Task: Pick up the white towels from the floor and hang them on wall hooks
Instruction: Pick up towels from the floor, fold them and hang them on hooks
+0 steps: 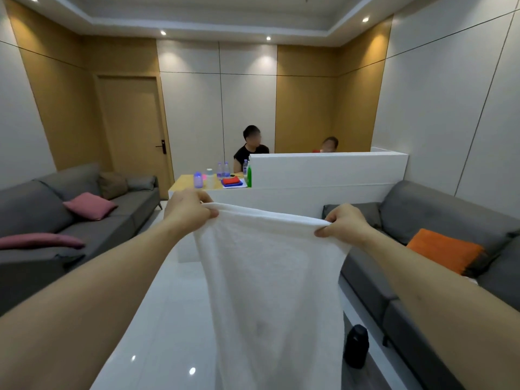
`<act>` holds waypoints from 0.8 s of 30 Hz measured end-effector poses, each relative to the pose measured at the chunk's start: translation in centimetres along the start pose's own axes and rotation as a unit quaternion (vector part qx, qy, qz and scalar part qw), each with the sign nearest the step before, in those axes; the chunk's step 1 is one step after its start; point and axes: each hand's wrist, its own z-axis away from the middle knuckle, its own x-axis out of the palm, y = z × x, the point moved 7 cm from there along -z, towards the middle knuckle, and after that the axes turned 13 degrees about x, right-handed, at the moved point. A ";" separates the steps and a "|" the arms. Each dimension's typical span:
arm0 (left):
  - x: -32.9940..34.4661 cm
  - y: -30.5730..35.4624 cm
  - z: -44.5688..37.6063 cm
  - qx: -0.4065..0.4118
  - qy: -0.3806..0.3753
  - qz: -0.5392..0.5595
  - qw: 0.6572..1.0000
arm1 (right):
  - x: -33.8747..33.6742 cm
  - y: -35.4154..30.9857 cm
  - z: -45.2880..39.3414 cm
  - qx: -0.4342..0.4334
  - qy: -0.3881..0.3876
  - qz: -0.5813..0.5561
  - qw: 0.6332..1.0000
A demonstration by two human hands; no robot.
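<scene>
We've got one white towel [267, 277] up off the floor [168, 319] and spread in front of us at chest height, top edge stretched btwn both hands, rest hanging straight down past the bottom of the view. Left hand [188, 211] is pinched shut on the top-left corner, right hand [344, 225] is clamped on the top-right corner, arms out fwd, so the cloth is taut along the top and loose below. Pickup for this towel looks done; hanging isn't. No wall hooks show anywhere in view, so we can't tell where they are or how close we stand to them; prob. we need to turn toward another wall. We also can't tell if more towels are left on the floor: the bit of glossy floor we see holds only a dark bottle [356, 346] near the right sofa [439, 215], and the towel hides a lot of it. Ahead sit a white partition [323, 170] and a desk with bottles, w/ two people seated behind it; a grey sofa [56, 209] w/ pink cushions is on our left. We'd judge the task as early to mid: one towel in hand, none seen hung.
</scene>
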 end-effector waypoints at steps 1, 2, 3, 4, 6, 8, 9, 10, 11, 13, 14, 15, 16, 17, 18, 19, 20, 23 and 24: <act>0.9 -1.0 -1.4 0.001 -0.007 -0.012 1.000 | 0.3 -0.2 -1.7 0.008 0.014 0.014 1.000; 1.9 -2.0 -2.9 0.002 -0.017 -0.022 1.000 | 0.6 -0.5 -3.5 0.017 0.026 0.028 0.999; 3.0 -3.0 -4.5 0.002 -0.026 -0.028 0.999 | 1.0 -0.9 -5.4 0.027 0.036 0.043 0.998; 4.1 -4.0 -6.1 0.001 -0.032 -0.031 0.999 | 1.3 -1.3 -7.3 0.035 0.045 0.060 0.997; 6.0 -5.6 -9.3 0.002 -0.034 -0.031 0.999 | 1.7 -2.2 -10.9 0.048 0.069 0.088 0.993; 7.5 -6.6 -12.3 0.004 -0.024 -0.024 0.999 | 1.6 -3.0 -13.9 0.059 0.097 0.096 0.989; 8.0 -6.8 -13.7 0.006 -0.019 -0.022 1.000 | 1.4 -3.3 -15.2 0.063 0.111 0.087 0.988; 8.4 -7.0 -14.9 0.007 -0.014 -0.020 1.000 | 1.2 -3.5 -16.3 0.064 0.122 0.071 0.988; 8.6 -7.0 -16.0 0.008 -0.008 -0.017 1.000 | 0.9 -3.7 -17.4 0.061 0.131 0.050 0.988; 8.8 -6.8 -17.7 0.013 0.011 -0.016 1.000 | 0.4 -3.9 -19.1 0.045 0.149 0.007 0.988; 8.9 -6.6 -18.2 0.018 0.023 -0.020 0.999 | 0.1 -3.9 -19.7 0.036 0.158 -0.012 0.987; 8.9 -6.2 -18.6 0.025 0.035 -0.023 0.999 | -0.1 -3.8 -20.1 0.026 0.169 -0.026 0.985; 9.0 -5.8 -18.8 0.034 0.049 -0.025 0.998 | -0.4 -3.6 -20.3 0.016 0.179 -0.033 0.983; 9.1 -5.1 -18.9 0.043 0.060 -0.025 0.997 | -0.7 -3.2 -20.4 0.007 0.187 -0.038 0.982; 9.2 -4.5 -18.6 0.052 0.068 -0.025 0.996 | -0.9 -2.6 -20.2 -0.002 0.190 -0.043 0.981; 9.4 -3.8 -18.4 0.059 0.072 -0.023 0.995 | -1.0 -2.0 -20.0 -0.012 0.190 -0.048 0.981; 9.6 -3.2 -17.9 0.064 0.077 -0.019 0.995 | -1.2 -1.2 -19.6 -0.022 0.188 -0.052 0.981; 10.7 -1.4 -14.9 0.056 0.081 -0.007 0.995 | -1.2 1.9 -17.5 -0.046 0.180 -0.044 0.982; 11.2 -0.8 -13.5 0.054 0.075 -0.010 0.996 | -1.1 3.1 -16.5 -0.051 0.178 -0.044 0.982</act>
